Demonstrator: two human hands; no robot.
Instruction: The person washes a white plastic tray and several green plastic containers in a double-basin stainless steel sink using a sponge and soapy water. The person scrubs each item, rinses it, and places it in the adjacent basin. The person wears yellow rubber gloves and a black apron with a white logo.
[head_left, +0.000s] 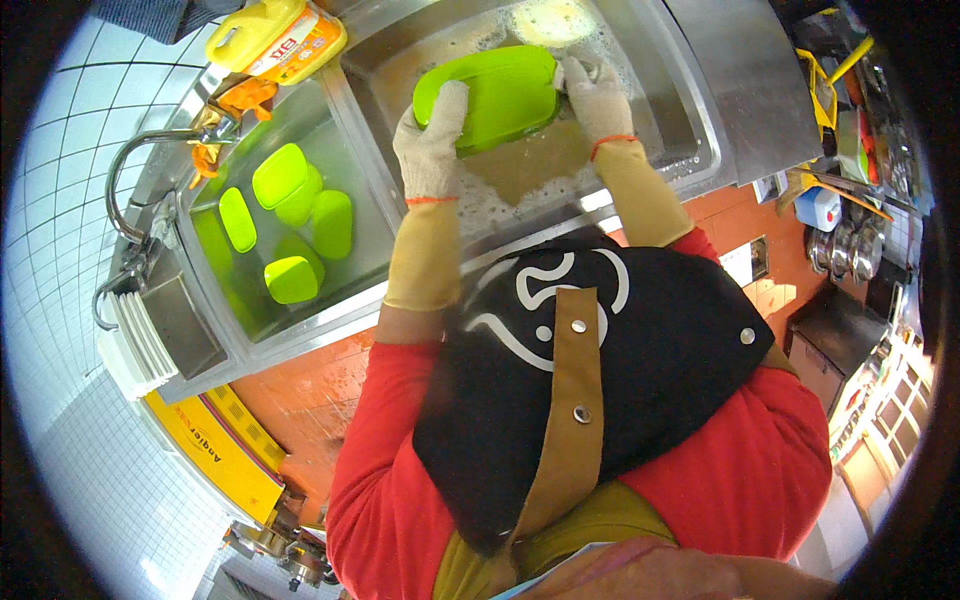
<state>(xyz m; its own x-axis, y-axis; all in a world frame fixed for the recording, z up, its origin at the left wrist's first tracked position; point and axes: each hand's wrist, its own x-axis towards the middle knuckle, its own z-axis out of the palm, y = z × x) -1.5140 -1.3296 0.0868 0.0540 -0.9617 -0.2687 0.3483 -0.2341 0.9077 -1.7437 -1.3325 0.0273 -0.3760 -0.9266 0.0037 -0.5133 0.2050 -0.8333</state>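
Note:
A bright green oblong plastic dish (491, 97) is held tilted over the right sink basin (679, 161), above cloudy, foamy water. My left hand (435, 139), in a pale knit glove over a yellowish rubber one, grips its left end with the thumb on the upper face. At the dish's right edge is my right hand (600, 97), gloved the same way, with its fingers curled. Whether something small is also in those fingers cannot be made out. Several more green plastic dishes (281, 176) lie in the water of the left basin (364, 172).
A curved metal faucet (161, 136) reaches over the left basin's far side. Orange gloves (247, 97) and a yellow detergent jug (277, 41) stand along the back. White plates or trays (139, 341) are stacked at left. A steel counter (761, 97) adjoins the right basin.

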